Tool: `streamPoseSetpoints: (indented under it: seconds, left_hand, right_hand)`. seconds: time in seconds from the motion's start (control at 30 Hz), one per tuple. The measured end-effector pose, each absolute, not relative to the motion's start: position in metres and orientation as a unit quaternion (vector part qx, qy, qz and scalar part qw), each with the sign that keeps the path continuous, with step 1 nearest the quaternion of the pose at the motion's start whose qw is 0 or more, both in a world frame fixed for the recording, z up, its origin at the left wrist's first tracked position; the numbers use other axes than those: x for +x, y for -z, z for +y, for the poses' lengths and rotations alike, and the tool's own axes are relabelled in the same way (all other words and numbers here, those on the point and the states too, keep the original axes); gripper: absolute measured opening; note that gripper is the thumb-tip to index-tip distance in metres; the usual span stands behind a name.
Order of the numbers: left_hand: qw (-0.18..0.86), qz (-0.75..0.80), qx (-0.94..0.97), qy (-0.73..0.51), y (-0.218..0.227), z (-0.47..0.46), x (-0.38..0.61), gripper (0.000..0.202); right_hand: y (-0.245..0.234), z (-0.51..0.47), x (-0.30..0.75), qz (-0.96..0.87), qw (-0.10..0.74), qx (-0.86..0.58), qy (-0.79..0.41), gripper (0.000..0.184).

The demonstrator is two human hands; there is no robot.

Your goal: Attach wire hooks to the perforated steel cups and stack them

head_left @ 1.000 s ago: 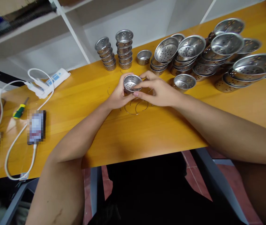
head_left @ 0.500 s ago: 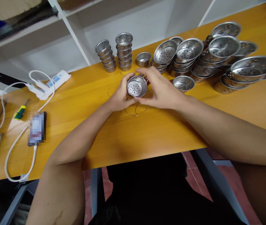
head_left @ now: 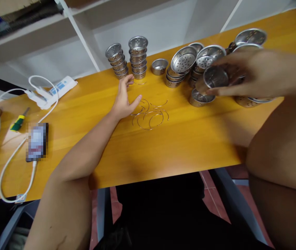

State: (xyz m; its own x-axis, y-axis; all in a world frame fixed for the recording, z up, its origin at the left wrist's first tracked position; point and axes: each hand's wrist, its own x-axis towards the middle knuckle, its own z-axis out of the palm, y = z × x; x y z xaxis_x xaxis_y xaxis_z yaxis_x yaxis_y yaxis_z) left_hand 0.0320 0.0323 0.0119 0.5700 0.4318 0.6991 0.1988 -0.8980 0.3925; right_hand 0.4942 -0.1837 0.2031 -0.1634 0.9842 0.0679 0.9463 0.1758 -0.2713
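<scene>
My right hand [head_left: 254,74] grips a small perforated metal cup [head_left: 215,77] by its side, its mouth tilted toward me. Just below it on the table sits another metal cup [head_left: 201,99]. The held cup and the hand are blurred, and they hide part of the cups behind. My left hand [head_left: 125,99] rests over the table with nothing in it, thumb and fingers apart. Beside the left thumb lie several thin curved wire pieces [head_left: 150,117]. A single wire [head_left: 140,83] lies near the left fingertips.
Two stacks of perforated cups, one at the left [head_left: 118,60] and one beside it [head_left: 138,57], stand at the back. A lone cup [head_left: 159,66] and nested cups [head_left: 183,62] are farther right. Leftward lie a power strip [head_left: 63,88], a phone [head_left: 37,142] and a screwdriver [head_left: 19,122].
The cup has left my left hand and travelled right in my right hand, toward the nested cups. My left hand has opened, uncovering the wires.
</scene>
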Motion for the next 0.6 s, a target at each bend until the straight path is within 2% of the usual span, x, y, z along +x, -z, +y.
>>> streamPoseSetpoints:
  seconds: [0.1, 0.2, 0.37, 0.53, 0.6]
  left_hand:
    - [0.141, 0.176, 0.879, -0.421, -0.012, 0.029, 0.033, 0.104]
    - [0.149, 0.178, 0.877, -0.421, -0.014, 0.025, 0.033, 0.101]
    - [0.172, 0.210, 0.867, -0.417, -0.024, 0.012, 0.036, 0.097]
    - [0.165, 0.212, 0.867, -0.419, -0.034, 0.001, 0.040, 0.089]
    - [0.164, 0.214, 0.868, -0.417, -0.035, 0.001, 0.040, 0.087]
  right_hand:
    - [-0.205, -0.177, 0.469, -0.689, 0.022, -0.713, -0.126, 0.045]
    - [-0.211, -0.173, 0.442, -0.628, -0.023, -0.769, -0.116, 0.042]
    - [-0.207, -0.170, 0.433, -0.618, -0.019, -0.780, -0.095, 0.052]
    - [-0.207, -0.170, 0.430, -0.619, -0.026, -0.776, -0.117, 0.021]
    - [-0.210, -0.170, 0.426, -0.618, -0.019, -0.776, -0.123, 0.021]
